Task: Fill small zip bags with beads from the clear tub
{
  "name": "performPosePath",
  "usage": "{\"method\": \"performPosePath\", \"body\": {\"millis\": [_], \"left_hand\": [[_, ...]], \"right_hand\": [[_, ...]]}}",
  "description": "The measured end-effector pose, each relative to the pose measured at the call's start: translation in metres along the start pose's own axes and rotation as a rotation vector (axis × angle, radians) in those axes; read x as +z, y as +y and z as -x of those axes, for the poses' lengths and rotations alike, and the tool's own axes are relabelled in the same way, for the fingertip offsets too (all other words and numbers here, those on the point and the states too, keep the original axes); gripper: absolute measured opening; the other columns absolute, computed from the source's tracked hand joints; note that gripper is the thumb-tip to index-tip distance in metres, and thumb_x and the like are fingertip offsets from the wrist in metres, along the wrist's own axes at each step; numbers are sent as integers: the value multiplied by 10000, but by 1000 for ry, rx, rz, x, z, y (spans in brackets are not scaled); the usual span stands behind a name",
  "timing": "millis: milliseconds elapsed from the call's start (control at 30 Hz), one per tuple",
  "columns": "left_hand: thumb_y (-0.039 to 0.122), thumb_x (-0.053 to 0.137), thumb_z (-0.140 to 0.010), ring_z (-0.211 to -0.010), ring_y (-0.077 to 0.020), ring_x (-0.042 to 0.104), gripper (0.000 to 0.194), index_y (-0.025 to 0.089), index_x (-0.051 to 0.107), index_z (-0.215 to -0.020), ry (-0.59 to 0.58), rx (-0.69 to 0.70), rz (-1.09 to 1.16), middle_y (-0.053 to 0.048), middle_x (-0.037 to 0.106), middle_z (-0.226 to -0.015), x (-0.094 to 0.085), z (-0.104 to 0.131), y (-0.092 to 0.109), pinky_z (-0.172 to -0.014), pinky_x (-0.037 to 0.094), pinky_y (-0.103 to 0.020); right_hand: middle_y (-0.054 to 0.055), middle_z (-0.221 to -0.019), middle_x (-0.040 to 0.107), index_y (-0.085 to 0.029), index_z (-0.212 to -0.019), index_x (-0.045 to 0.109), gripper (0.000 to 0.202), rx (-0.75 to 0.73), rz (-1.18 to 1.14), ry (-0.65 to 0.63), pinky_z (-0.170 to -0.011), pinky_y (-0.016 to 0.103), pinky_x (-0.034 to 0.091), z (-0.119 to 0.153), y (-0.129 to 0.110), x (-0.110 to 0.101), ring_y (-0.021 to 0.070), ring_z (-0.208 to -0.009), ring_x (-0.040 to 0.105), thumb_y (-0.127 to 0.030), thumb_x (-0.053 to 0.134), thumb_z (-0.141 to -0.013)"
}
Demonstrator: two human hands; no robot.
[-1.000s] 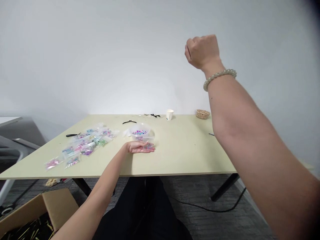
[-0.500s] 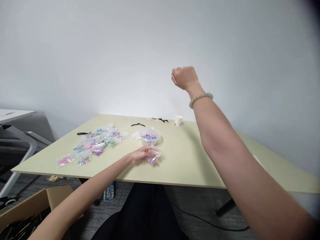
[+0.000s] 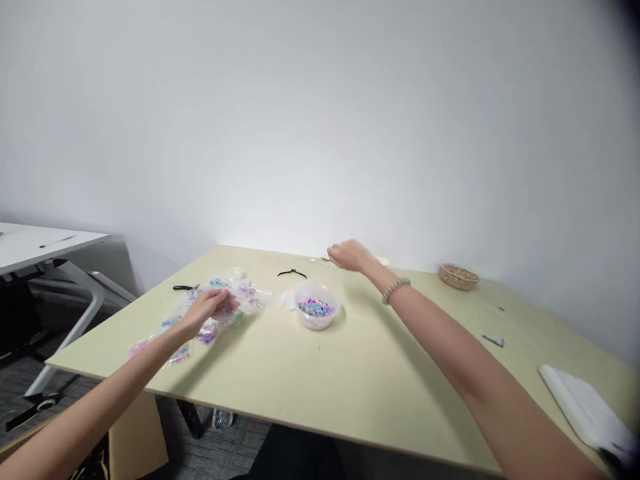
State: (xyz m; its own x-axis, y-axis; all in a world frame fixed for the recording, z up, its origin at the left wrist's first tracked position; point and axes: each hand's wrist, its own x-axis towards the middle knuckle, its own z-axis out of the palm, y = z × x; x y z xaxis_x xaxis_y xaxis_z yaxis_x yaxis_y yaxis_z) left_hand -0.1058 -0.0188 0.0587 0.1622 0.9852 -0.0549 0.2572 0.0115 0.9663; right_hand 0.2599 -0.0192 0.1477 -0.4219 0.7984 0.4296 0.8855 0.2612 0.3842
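My left hand (image 3: 209, 308) is closed, its fingertips pinching a small clear bag of beads (image 3: 230, 305), partly lost against the pile of similar bags (image 3: 209, 332) below. To the right of the pile is a clear round bowl (image 3: 320, 323) holding small purple, blue and pink beads (image 3: 316, 307). Beyond the bowl, toward the wall, my right hand (image 3: 351, 255) is curled with its fingers together. What those fingers hold, if anything, is hidden. A beaded bracelet (image 3: 396, 289) circles my right wrist.
Black-handled pliers (image 3: 185, 287) lie beside the bags, and another black tool (image 3: 293, 272) behind the bowl. On the right are a woven basket (image 3: 459, 276), a small grey tool (image 3: 493, 341) and a white flat object (image 3: 583, 403). A cardboard box (image 3: 137, 437) stands below the left edge.
My left hand has moved left with the bag, from in front of the bowl to over the pile. My right hand has come down from high up. The view has turned right.
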Motion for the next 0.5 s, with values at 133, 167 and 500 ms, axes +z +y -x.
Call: {"method": "performPosePath", "body": {"millis": [133, 167, 500], "left_hand": [[546, 511, -719, -725, -241, 674, 434, 128, 626, -747, 137, 28, -215, -119, 723, -741, -37, -44, -2, -618, 501, -316], [528, 515, -713, -729, -252, 674, 410, 132, 620, -727, 153, 37, -260, -121, 720, -728, -39, -54, -4, -639, 508, -334], [374, 592, -709, -1137, -286, 523, 299, 209, 617, -956, -39, 428, -587, -100, 620, -1162, 64, -89, -27, -1039, 327, -381]], "right_hand": [[86, -800, 678, -133, -780, 621, 235, -74, -133, -31, -585, 216, 357, 21, -28, 41, 141, -700, 618, -211, 439, -908], [82, -796, 676, -134, -789, 621, 247, -69, -167, -25, -593, 217, 361, 28, -36, 50, 142, -706, 617, -211, 424, -918], [32, -668, 628, -157, -776, 610, 251, 531, -904, 554, -584, 254, 441, 88, -84, 90, 143, -562, 565, -278, 430, -902]]}}
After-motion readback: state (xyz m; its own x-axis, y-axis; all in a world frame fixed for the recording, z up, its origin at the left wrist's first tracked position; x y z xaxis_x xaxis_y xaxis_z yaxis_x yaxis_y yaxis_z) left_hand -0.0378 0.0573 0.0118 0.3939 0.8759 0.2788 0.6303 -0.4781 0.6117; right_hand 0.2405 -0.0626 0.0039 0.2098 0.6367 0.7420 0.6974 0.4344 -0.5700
